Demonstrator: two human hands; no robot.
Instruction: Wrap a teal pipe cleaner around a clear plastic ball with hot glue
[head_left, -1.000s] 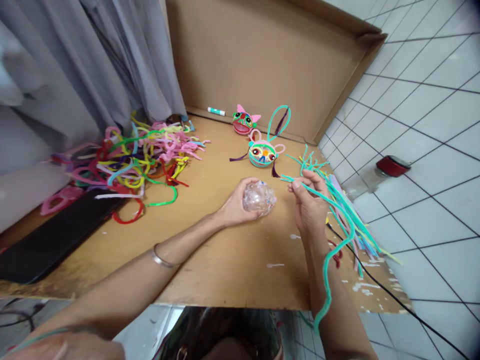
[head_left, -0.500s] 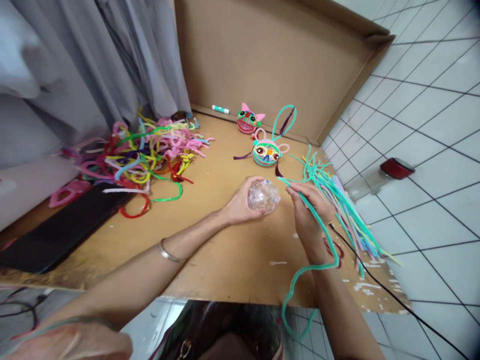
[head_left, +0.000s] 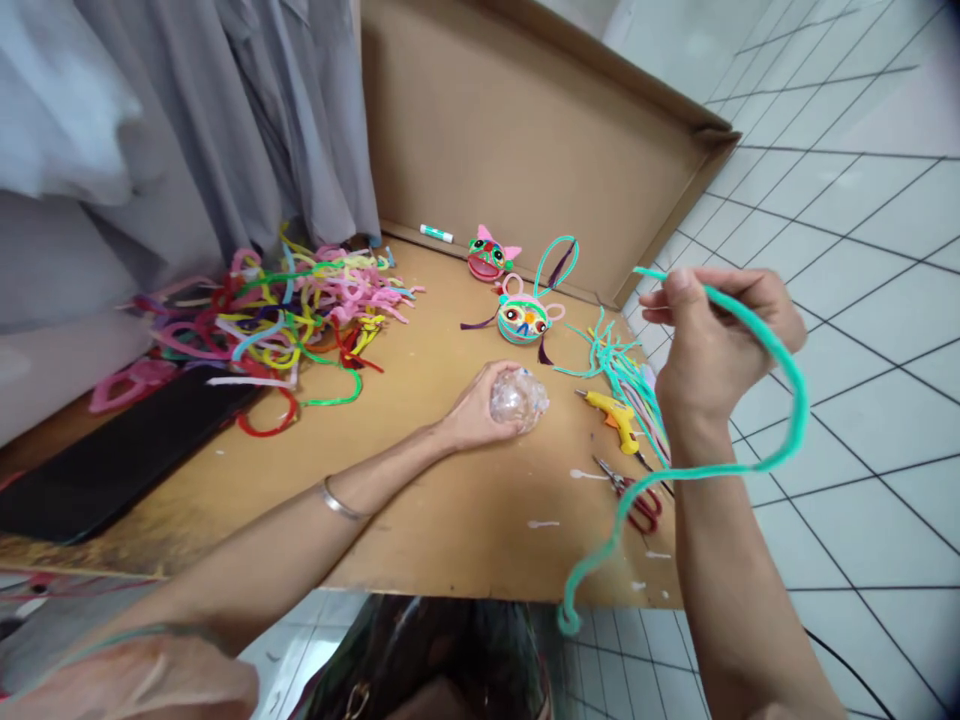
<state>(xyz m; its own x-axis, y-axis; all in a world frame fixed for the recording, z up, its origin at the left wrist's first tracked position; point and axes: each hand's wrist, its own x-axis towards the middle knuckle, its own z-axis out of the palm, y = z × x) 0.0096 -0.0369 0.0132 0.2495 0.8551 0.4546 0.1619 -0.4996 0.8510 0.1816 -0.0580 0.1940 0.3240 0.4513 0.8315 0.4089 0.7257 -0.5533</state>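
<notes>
Brown wooden table against a cardboard panel and white tiles, with a clear ball and a green fuzzy stem in hand.

Print on the small white-and-green tube by the panel is too small to read. The left hand has its fingers curved part-way open around the left side of the glossy, see-through ball, at mid-table; the right hand, raised at the table's right side, pinches thumb and fingers closed on the soft stem near one end, and the rest loops out, crosses the forearm and dangles past the front edge. Wood separates the ball from the yellow plastic glue gun and red-handled metal scissors. Behind the ball sits a round, pink-eared figure; a tangled, fuzzy heap lies well to the left.
</notes>
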